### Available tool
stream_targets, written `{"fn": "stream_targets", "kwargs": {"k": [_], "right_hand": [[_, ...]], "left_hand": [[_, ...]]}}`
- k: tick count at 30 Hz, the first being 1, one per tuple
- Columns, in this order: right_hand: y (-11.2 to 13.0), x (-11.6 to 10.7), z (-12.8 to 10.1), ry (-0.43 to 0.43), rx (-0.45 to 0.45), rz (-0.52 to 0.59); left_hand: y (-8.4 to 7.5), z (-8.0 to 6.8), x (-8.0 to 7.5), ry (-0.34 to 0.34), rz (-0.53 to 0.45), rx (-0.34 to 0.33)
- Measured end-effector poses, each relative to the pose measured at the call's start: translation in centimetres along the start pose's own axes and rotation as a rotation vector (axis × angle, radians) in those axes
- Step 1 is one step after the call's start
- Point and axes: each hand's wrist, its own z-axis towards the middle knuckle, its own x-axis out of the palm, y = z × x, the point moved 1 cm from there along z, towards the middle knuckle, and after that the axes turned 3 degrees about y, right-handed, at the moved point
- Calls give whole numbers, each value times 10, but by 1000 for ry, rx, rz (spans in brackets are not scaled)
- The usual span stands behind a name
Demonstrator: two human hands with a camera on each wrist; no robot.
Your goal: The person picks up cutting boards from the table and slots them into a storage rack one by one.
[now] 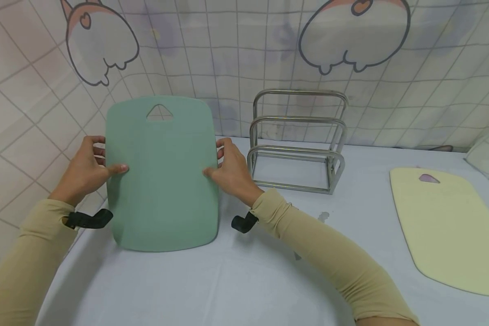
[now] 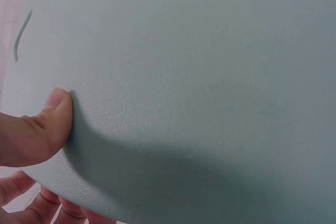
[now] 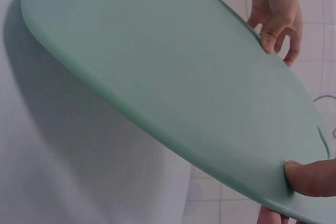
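Square-lined cloth (image 1: 220,45) hangs behind a white tabletop (image 1: 171,290). L hand (image 1: 83,170) & R hand (image 1: 233,171) each pinch one side of a green cutting board (image 1: 163,181), almost closed. It's tilted up on the L; can't tell if its bottom touches. Could slip b/c only the edges are held. Metal rack (image 1: 297,119) is near R hand, so a swing R might bump it. Yellow cutting board (image 1: 448,231) lies far R.

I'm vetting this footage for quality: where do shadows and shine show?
Head view: soft shadows on the white table, bright highlights along the metal rack; left wrist view: a broad dark shadow across the green board, faint grainy sheen above it; right wrist view: a shadow on the table beside the board.
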Motion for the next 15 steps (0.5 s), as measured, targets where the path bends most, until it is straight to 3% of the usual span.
{"fn": "stream_targets", "kwargs": {"k": [15], "right_hand": [[4,-2,0,-4,-33,11]], "left_hand": [[-4,-3,-2,-29,15,16]]}}
